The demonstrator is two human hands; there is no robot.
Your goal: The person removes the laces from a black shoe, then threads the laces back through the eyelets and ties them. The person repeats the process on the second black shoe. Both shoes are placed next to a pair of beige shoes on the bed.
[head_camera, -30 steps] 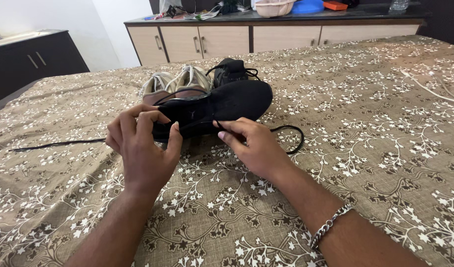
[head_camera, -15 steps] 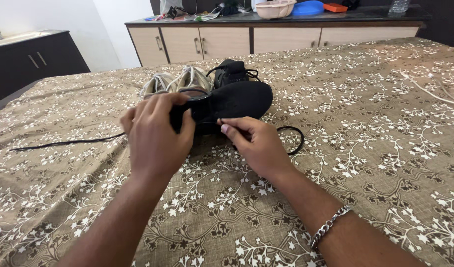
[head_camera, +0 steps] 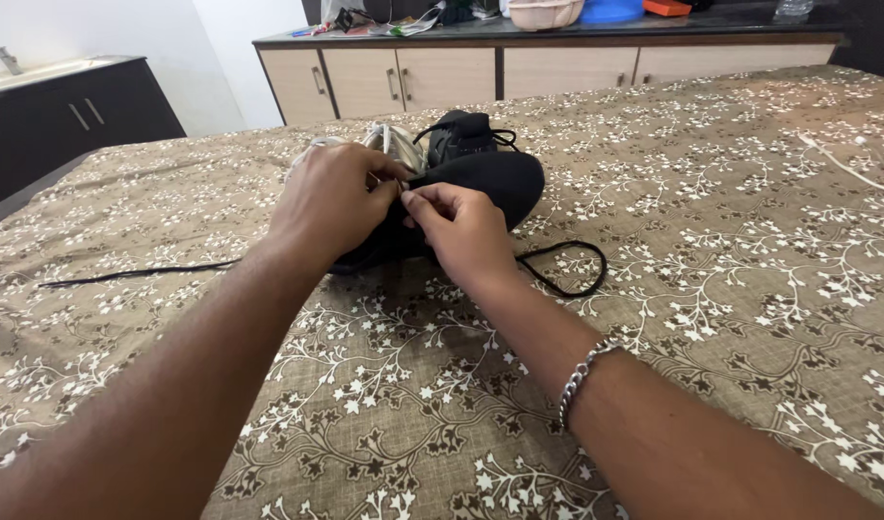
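On the bed (head_camera: 731, 318), both hands meet at twelve o'clock over the black shoe (head_camera: 495, 178): the left hand (head_camera: 331, 197) grips its near end, and the right hand (head_camera: 456, 226) pinches narrow on the black lace (head_camera: 558, 274). The shoe looks light and flexible, best held by its sole edge; the lace is limp and thin, best pinched near its tip. Beyond lie pale sneakers (head_camera: 389, 140).

Two black shoes (head_camera: 490, 178) and two pale shoes (head_camera: 389, 140) are sitting on one patterned bedspread (head_camera: 731, 260), as one loose black lace (head_camera: 567, 265) is trailing beside them and two hands, left (head_camera: 331, 197) and right (head_camera: 461, 226), are meeting there.
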